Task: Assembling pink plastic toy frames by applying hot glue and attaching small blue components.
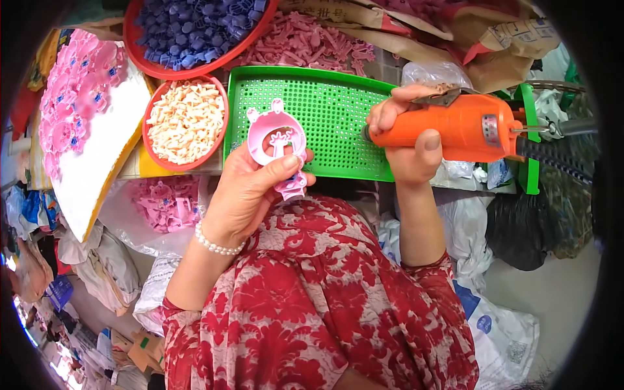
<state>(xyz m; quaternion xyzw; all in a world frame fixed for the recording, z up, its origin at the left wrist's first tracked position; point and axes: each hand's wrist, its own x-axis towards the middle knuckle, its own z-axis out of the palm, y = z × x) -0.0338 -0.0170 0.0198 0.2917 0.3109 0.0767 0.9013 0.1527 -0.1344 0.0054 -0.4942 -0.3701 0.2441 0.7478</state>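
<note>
Between thumb and fingers, my left hand (250,188) grips a pink plastic toy part (275,133) with a round ring body, two small ear-like knobs on top and a white branching shape inside. My right hand (414,146) is wrapped around an orange electric screwdriver (448,127), held level with its tip pointing left toward the pink part. A gap separates the tip from the part. Both hands are over the near side of a green perforated tray (344,94). A cord and a metal hanger run from the tool's right end.
Left of the tray are a red bowl of cream-coloured pieces (224,127) and a larger red basin of dark blue pieces (263,32). Pink parts (81,84) lie on a white board at far left, more pink pieces (305,45) behind the tray. Brown paper sacks (513,39) stand back right.
</note>
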